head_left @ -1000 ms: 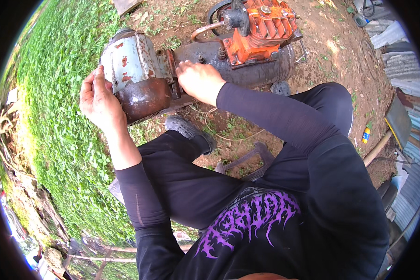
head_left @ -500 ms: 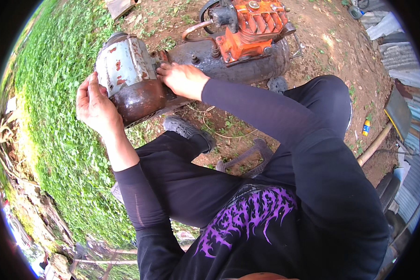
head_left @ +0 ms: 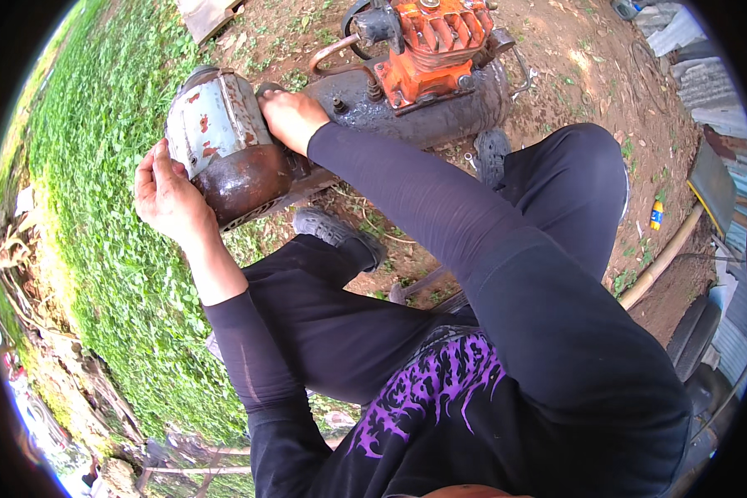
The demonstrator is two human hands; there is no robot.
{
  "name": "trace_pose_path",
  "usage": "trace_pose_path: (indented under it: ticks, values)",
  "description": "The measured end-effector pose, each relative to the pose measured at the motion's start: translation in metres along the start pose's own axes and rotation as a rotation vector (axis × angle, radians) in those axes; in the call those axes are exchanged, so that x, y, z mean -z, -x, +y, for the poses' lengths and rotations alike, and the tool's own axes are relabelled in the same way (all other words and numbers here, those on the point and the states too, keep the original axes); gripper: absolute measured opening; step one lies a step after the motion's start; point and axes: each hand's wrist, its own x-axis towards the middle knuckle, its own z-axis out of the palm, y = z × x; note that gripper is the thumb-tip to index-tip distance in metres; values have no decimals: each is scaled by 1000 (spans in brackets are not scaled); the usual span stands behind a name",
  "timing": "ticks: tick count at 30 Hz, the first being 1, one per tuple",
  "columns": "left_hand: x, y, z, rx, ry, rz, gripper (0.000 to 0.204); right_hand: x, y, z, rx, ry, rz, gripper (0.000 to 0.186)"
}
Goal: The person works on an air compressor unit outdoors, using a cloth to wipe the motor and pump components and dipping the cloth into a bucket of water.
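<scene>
An old air compressor lies on the ground ahead of me. Its orange pump head [head_left: 441,50] sits on a dark, worn tank [head_left: 465,112], and a grey motor [head_left: 216,114] with rust patches sits at the left end. My left hand [head_left: 173,192] is at the motor's left side, fingers curled together with the thumb; whatever they pinch is too small to make out. Across the motor's right side reaches my right hand [head_left: 293,119], bent fingers pressed down by its far edge. A dark bit shows beside those fingertips, which are mostly hidden.
Grass [head_left: 100,216] spreads on the left, bare soil on the right. My shoes [head_left: 328,226] flank the space before the tank. A small metal piece [head_left: 471,161] lies beside the right shoe. Farther right are a yellow-and-blue bottle [head_left: 656,216], a wooden pole [head_left: 660,264], tyres and corrugated sheets [head_left: 718,108].
My right hand has slid left and farther away along the motor's right side. My left hand has stayed nearly in place. The view has shifted slightly, and the small metal piece by my shoe now shows.
</scene>
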Motion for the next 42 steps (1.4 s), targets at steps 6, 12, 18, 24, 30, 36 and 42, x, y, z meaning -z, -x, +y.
trace_pose_path:
  ticks: [6, 12, 18, 24, 30, 36, 42]
  values:
    - [5, 3, -1, 17, -9, -20, 10, 19, 70, 8, 251, 71, -53, 24]
    - [5, 2, -1, -20, -13, -24, 9, 54, 80, -9, -148, 35, -116, 18]
    - [2, 6, 3, -20, -34, 20, 9, 32, 79, 0, -281, -466, -21, 33]
    - [3, 6, 4, -32, -99, 29, 13, 17, 77, 5, -145, -532, -61, 26]
    - [2, 4, 3, -13, -72, 34, 12, 7, 79, -13, -228, -605, 87, 17]
    - [1, 6, 6, -25, -75, 39, 9, 9, 88, -33, -406, -647, 241, 12]
    - [3, 4, 2, -26, -76, 22, 13, 13, 86, -36, -417, -557, 220, 11]
